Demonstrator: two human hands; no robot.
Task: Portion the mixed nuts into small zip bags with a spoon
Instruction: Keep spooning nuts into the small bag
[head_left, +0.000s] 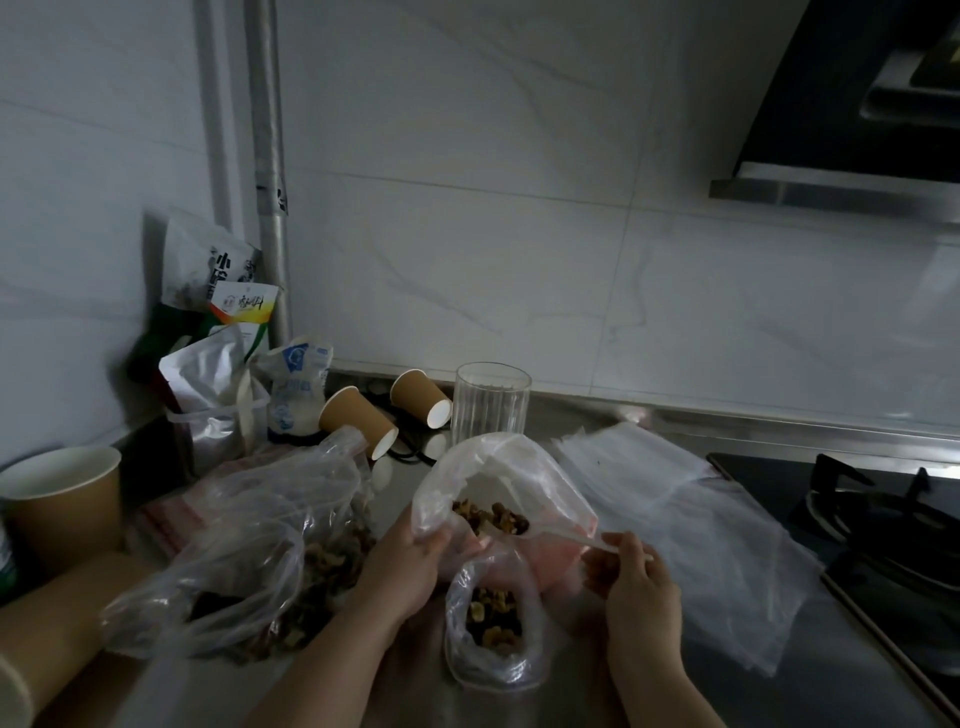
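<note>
Hands first, head view. My left hand (402, 564) grips the bunched edge of an open clear plastic bag (498, 483), fingers curled round the film, holding its mouth up and open toward me. My right hand (631, 577) pinches the handle end of a white plastic spoon (561, 535); thumb and fingers are curled on it, and the bowl end reaches into the open bag's mouth. Mixed nuts (491, 517) sit inside that bag, brown and lumpy, right at the spoon's tip; I cannot tell whether any are on the spoon.

Just below, between my wrists, a small bag (493, 629) stands on the counter (727, 696) with nuts in its lower part, top crumpled and open. Left of my left hand a bigger, crinkled clear bag (244, 561) lies slumped with more nuts inside, touching my forearm.

Right of the spoon, a stack of flat, empty clear bags (691, 525) is spread on the counter, reaching to the edge of a black gas hob (883, 525). Behind the open bag is a ribbed drinking glass (491, 402), upright. Two brown paper cups (358, 421) lie tipped on their sides near it; a third cup (62, 499) stands upright far left. Food packets (218, 332) are propped in the corner against the tiled wall. Range hood (857, 130) top right. Light is dim, details soft.
</note>
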